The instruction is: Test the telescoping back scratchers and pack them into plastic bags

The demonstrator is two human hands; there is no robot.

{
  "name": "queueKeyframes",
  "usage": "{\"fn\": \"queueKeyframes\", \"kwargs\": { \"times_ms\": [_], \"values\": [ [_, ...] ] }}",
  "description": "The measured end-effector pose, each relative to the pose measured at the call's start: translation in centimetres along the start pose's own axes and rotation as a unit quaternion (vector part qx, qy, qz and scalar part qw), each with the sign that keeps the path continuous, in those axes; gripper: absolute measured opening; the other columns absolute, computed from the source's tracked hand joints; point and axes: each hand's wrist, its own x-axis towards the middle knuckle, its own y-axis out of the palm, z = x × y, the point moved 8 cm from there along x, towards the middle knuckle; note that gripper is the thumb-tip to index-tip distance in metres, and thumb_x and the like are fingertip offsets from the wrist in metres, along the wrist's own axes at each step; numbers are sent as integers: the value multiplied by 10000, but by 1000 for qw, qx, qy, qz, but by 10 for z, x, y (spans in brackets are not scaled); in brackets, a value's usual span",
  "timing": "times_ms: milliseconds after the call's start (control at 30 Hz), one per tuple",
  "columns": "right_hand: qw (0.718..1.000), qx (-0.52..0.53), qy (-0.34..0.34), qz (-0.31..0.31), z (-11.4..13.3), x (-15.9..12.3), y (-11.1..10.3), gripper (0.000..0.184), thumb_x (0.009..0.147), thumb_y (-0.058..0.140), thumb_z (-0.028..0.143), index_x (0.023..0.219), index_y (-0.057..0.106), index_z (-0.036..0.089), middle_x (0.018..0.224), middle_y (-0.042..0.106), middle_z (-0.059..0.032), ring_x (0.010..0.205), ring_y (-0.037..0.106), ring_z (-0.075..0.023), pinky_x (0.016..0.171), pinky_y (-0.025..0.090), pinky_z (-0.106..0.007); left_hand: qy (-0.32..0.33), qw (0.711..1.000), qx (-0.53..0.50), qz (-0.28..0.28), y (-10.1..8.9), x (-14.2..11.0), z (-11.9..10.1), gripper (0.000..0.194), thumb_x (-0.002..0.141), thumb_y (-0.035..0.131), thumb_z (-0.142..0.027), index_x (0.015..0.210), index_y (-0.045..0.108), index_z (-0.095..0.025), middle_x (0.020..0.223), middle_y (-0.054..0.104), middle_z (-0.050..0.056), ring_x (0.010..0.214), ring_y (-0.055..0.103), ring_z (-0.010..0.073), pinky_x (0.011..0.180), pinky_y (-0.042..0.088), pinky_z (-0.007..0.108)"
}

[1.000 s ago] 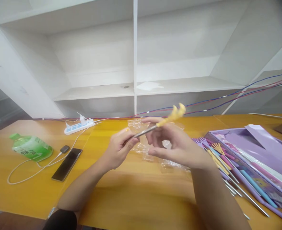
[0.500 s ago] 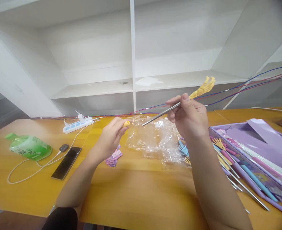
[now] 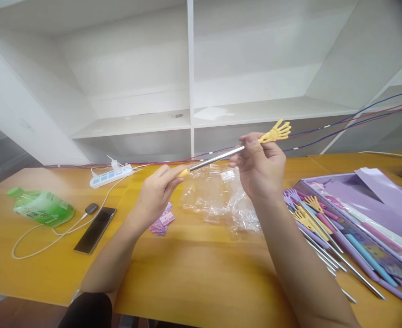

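My left hand (image 3: 153,196) is gripping the yellow end piece (image 3: 184,173), fingers curled; my right hand (image 3: 265,175), thumb pinching, is holding the silver rod (image 3: 218,158) over the plastic wrappers (image 3: 208,196). Straight alignment is mattering here.

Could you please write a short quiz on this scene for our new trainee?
1. Multiple choice: what is the yellow tip beyond the right hand shaped like?
A) a spoon
B) a hand with spread fingers
C) a star

2. True or false: the green bottle lies on its side on the table.

3. Fill in the blank: the small yellow piece at the other end of the metal rod is held by the ____.

Key: 1. B; 2. true; 3. left hand
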Motion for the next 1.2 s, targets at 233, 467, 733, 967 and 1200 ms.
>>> {"fn": "queueKeyframes", "kwargs": {
  "times_ms": [233, 467, 733, 967, 1200],
  "values": [
    [999, -9, 18, 29, 5, -3, 7, 466, 760, 917, 589, 898, 693, 205, 829, 696, 2, 549, 666, -107, 492, 613, -262, 17, 999, -13, -33, -3, 0, -5, 270, 1125, 515, -313, 1270, 730, -239, 880, 538, 0, 766, 509, 124, 705, 423, 241],
    [997, -25, 19, 65, 15, -4, 7, 432, 819, 894, 573, 898, 725, 183, 890, 748, -41, 588, 717, -135, 529, 646, -280, 52, 997, -6, -63, -5, -3, -11, 244, 1113, 543, -292, 1251, 741, -253, 841, 544, -9, 722, 508, 115, 672, 417, 239],
    [998, -14, 25, 52, 19, -10, 10, 438, 785, 914, 578, 890, 735, 192, 793, 724, -5, 569, 709, -129, 516, 631, -258, 85, 992, 15, -96, -5, -6, -18, 230, 1100, 569, -239, 1259, 734, -220, 838, 602, -9, 712, 526, 96, 671, 414, 220],
    [996, -64, 16, 61, 18, -6, 6, 418, 860, 860, 544, 1063, 739, 199, 835, 721, -18, 626, 725, -150, 594, 652, -304, 60, 995, 5, -76, 0, -5, -15, 255, 1113, 546, -296, 1245, 751, -219, 826, 619, 2, 709, 532, 107, 672, 420, 224],
    [997, -70, -8, 2, 15, 2, -9, 1001, 764, 949, 415, 1559, 347, 328, 890, 740, 26, 597, 691, -169, 591, 639, -342, 49, 996, -9, -73, -2, -3, -15, 242, 1099, 584, -332, 1154, 793, -223, 714, 581, -19, 657, 493, 108, 641, 395, 242]
  ]
}}
